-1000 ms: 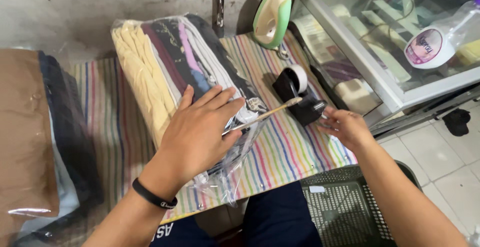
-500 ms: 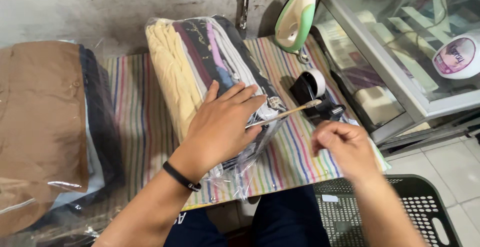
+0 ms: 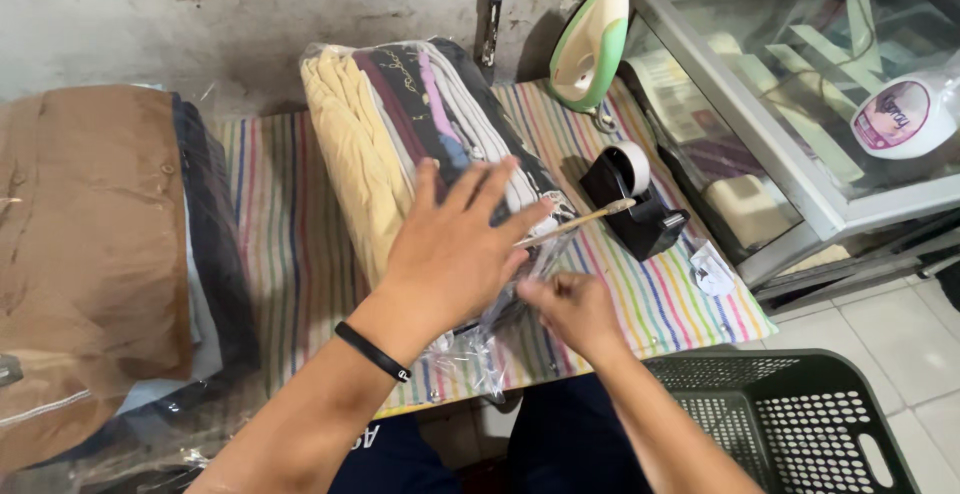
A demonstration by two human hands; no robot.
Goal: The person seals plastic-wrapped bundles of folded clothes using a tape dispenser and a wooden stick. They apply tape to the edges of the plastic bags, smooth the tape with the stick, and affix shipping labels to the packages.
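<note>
A rough, stained grey concrete wall (image 3: 300, 14) fills the upper left of the frame. At the upper right stands a metal-framed glass display cabinet (image 3: 800, 154). Pale square floor tiles (image 3: 900, 324) show at the lower right, beside a dark green perforated plastic basket (image 3: 800, 424). The light seems soft daylight.

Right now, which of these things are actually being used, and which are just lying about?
In use: left hand pressing the bagged clothes; right hand at the tape strip; tape dispenser.

Lying about: iron; basket; brown clothes pile; glass cabinet.
</note>
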